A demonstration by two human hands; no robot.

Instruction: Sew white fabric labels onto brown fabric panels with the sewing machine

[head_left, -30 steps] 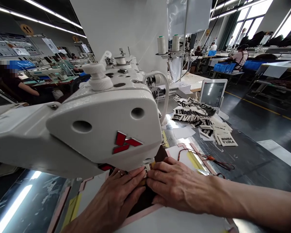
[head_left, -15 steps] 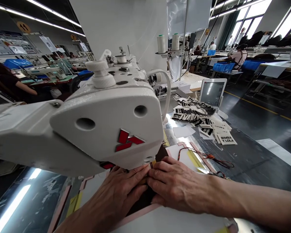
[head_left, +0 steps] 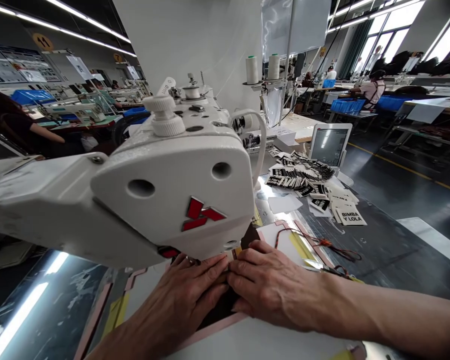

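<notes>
Under the head of a white sewing machine (head_left: 172,170) lies a dark brown piece (head_left: 219,311), its material unclear. My left hand (head_left: 189,292) rests on it with fingers laid flat, the tips reaching in below the machine head. My right hand (head_left: 264,280) lies flat on its other side, the two hands' fingers meeting in the middle. A pink-edged white board (head_left: 262,340) surrounds the piece. The needle area is hidden behind the machine head, and part of the piece is covered by my hands.
A heap of black and white labels (head_left: 300,172) lies on the dark metal table (head_left: 390,245) to the right, beside a small screen (head_left: 330,145). An orange-brown cord (head_left: 324,243) trails on the board. Thread cones (head_left: 251,70) stand behind. Other people sit at machines further off.
The view has shifted slightly, so the machine head sits a little further right. My hands keep nearly the same place on the brown piece.
</notes>
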